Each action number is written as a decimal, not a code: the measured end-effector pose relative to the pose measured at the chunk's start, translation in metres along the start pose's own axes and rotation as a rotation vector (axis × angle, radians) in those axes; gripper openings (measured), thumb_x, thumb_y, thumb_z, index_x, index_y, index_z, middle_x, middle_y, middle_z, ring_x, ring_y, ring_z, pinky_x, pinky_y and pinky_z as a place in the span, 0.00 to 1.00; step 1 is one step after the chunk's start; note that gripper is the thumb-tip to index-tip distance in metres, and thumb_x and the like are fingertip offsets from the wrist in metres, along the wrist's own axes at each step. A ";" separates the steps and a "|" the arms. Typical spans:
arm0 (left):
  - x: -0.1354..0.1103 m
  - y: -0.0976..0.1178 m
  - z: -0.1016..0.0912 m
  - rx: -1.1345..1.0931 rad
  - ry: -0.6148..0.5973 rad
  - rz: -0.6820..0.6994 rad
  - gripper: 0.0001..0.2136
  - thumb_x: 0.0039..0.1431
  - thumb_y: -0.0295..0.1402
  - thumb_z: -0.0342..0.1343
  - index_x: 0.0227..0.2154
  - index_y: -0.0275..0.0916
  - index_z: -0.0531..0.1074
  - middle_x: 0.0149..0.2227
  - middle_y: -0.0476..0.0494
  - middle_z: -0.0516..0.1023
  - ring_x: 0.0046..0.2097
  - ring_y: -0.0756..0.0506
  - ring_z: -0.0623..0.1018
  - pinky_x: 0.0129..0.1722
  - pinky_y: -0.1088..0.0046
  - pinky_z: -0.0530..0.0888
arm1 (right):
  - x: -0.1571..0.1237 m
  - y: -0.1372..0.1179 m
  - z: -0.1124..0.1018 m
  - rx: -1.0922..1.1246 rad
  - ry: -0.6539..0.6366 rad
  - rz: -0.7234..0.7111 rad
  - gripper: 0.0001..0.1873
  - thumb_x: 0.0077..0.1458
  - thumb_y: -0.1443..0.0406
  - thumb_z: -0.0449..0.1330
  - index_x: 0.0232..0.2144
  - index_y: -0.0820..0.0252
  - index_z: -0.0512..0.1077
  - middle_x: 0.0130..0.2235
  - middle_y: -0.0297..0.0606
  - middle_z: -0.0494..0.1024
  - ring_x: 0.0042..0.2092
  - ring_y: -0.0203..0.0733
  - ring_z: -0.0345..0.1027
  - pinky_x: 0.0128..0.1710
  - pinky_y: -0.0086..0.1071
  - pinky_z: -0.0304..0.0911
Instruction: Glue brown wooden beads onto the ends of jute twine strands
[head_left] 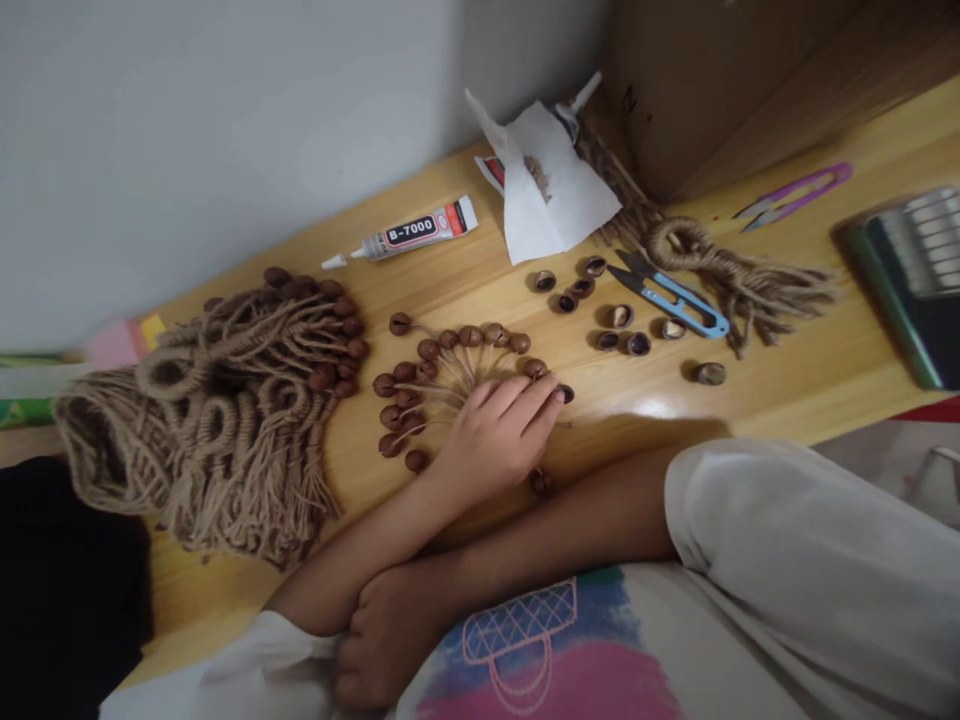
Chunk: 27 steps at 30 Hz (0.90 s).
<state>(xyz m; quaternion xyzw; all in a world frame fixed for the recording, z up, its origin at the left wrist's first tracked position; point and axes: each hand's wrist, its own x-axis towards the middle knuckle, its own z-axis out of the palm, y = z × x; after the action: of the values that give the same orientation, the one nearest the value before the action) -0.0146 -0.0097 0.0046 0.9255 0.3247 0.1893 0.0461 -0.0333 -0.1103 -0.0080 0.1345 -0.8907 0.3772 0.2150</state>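
My left hand (506,430) reaches over the table, palm down. Its fingertips are closed at a dark nutshell half (568,394); the thumb is partly hidden. Under and around it, brown nutshells on cords (426,349) fan out across the wood. My right hand (401,630) is curled into a fist below my left forearm, and the inside of the fist is hidden. Several loose nutshell halves (621,316) lie beyond my left hand, near blue thread snips (694,303). One more shell (541,482) sits by my right forearm.
Piled jute cord pieces (247,470) with nutshells stand at left. A B-7000 glue tube (416,232) and its cap (334,262) lie behind. White paper (559,195), a knotted cord bundle (780,285), purple thread snips (802,195), a cardboard box (720,90) and a keyboard-like device (911,290) are right.
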 end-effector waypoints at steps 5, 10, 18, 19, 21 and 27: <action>0.000 0.000 0.000 0.000 0.001 0.004 0.11 0.60 0.26 0.49 0.44 0.32 0.72 0.48 0.39 0.77 0.45 0.43 0.73 0.40 0.67 0.69 | 0.000 -0.001 -0.011 0.008 -0.102 0.007 0.10 0.60 0.71 0.52 0.27 0.60 0.68 0.27 0.31 0.76 0.32 0.34 0.74 0.25 0.30 0.59; -0.001 0.000 0.001 0.011 -0.011 0.008 0.11 0.61 0.26 0.49 0.44 0.32 0.71 0.47 0.38 0.77 0.45 0.43 0.73 0.40 0.66 0.68 | 0.001 -0.003 -0.020 -0.027 -0.141 0.012 0.10 0.61 0.71 0.52 0.28 0.61 0.69 0.27 0.32 0.76 0.32 0.34 0.74 0.24 0.30 0.59; -0.001 0.000 0.001 0.025 -0.001 -0.002 0.12 0.61 0.26 0.49 0.44 0.33 0.72 0.47 0.39 0.77 0.45 0.43 0.72 0.40 0.67 0.67 | -0.002 -0.003 -0.014 -0.006 -0.086 0.021 0.08 0.59 0.69 0.55 0.27 0.60 0.67 0.27 0.33 0.75 0.32 0.35 0.73 0.26 0.30 0.60; -0.001 0.000 0.001 0.024 -0.004 -0.004 0.12 0.61 0.26 0.49 0.45 0.33 0.72 0.47 0.39 0.77 0.45 0.43 0.72 0.40 0.67 0.67 | -0.002 -0.003 -0.014 -0.003 -0.085 0.022 0.08 0.59 0.69 0.55 0.27 0.60 0.67 0.27 0.33 0.75 0.32 0.35 0.73 0.26 0.30 0.60; -0.001 0.000 0.001 0.020 -0.006 -0.007 0.12 0.61 0.26 0.48 0.45 0.33 0.72 0.47 0.38 0.77 0.45 0.43 0.72 0.40 0.67 0.68 | -0.001 -0.002 -0.016 0.001 -0.114 0.013 0.08 0.60 0.70 0.54 0.27 0.61 0.67 0.27 0.34 0.76 0.32 0.35 0.73 0.25 0.29 0.60; -0.002 0.000 0.001 -0.001 0.045 0.000 0.12 0.61 0.25 0.47 0.45 0.35 0.71 0.46 0.39 0.78 0.44 0.45 0.73 0.41 0.67 0.69 | 0.002 -0.001 -0.024 -0.009 -0.153 0.000 0.08 0.59 0.70 0.56 0.27 0.60 0.67 0.26 0.31 0.76 0.31 0.33 0.73 0.23 0.28 0.58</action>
<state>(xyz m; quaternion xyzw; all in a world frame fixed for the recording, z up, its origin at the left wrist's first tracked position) -0.0157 -0.0108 0.0025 0.9211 0.3254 0.2103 0.0394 -0.0281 -0.0937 0.0081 0.1621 -0.9061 0.3620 0.1471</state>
